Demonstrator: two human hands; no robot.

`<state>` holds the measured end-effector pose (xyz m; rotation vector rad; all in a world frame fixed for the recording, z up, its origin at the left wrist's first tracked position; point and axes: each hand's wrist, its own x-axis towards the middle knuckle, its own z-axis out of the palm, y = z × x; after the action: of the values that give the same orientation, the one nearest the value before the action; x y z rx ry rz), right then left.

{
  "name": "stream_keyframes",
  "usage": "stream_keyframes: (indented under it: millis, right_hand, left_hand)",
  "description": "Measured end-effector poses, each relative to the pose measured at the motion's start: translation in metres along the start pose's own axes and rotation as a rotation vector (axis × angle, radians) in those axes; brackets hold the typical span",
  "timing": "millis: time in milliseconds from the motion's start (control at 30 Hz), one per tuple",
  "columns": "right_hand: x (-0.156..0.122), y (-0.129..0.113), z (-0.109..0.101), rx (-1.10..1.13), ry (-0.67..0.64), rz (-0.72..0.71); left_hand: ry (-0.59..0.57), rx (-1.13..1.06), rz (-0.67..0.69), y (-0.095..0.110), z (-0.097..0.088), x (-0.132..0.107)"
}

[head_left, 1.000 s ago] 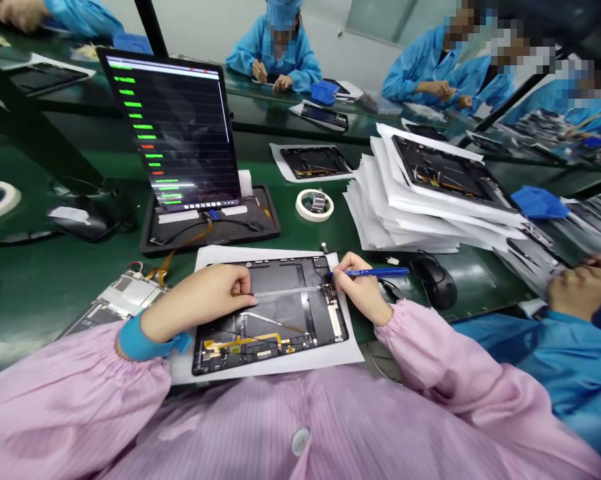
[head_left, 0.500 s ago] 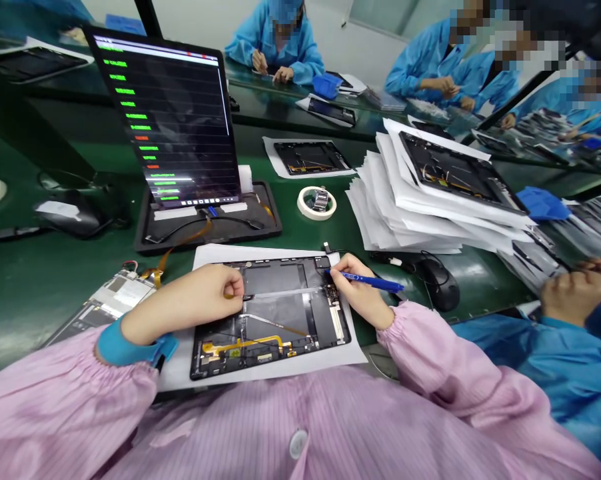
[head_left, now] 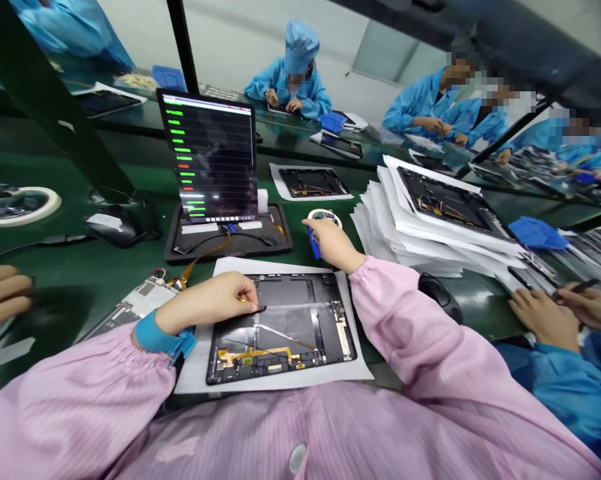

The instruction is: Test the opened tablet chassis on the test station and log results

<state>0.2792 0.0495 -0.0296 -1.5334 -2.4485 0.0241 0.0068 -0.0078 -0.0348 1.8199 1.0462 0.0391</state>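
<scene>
The left hand (head_left: 215, 303) is resting on the opened tablet (head_left: 280, 327) at the lower centre of the frame, its fingertips pinching the end of a pale strip (head_left: 295, 306) lying across it. The right hand (head_left: 333, 243) is gripping a blue pen (head_left: 312, 244) in curled fingers just above the tablet, beside the tape roll (head_left: 323, 216).

A tall dark tablet screen lined with green bars (head_left: 213, 160) stands upright in a black tray (head_left: 230, 241) at the far middle of the green surface (head_left: 55, 267), with a black computer mouse (head_left: 113, 227) to its left and a wide white tape ring (head_left: 18, 205) at the far left edge. To the right, a thick stack of white paper sheets (head_left: 405, 233) carries an opened black tablet shell (head_left: 445, 203), and a blue cloth (head_left: 538, 233) lies just beyond it. A silver circuit assembly (head_left: 135, 307) lies near left, and people in blue coats (head_left: 295, 87) sit at the far side.
</scene>
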Motion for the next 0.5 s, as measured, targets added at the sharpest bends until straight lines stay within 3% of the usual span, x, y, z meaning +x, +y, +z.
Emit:
stream_keyframes:
  millis: [133, 267, 333, 400, 500]
  right_hand:
    - [0.048, 0.027, 0.000, -0.041, 0.124, 0.028]
    - [0.092, 0.058, -0.009, 0.006, 0.145, 0.418]
    - [0.105, 0.063, -0.010, 0.018, 0.120, 0.524]
    - [0.107, 0.055, -0.013, -0.018, 0.153, 0.508]
    - [0.085, 0.022, -0.023, -0.093, 0.229, 0.256]
  left_hand:
    - [0.017, 0.007, 0.015, 0.000, -0.002, -0.001]
    - [0.035, 0.011, 0.051, -0.001, -0.005, -0.002]
    - [0.085, -0.017, 0.092, -0.002, -0.007, -0.002]
    - [0.165, -0.052, 0.134, -0.003, -0.008, -0.001]
    - [0.319, -0.166, 0.161, -0.002, -0.012, -0.001]
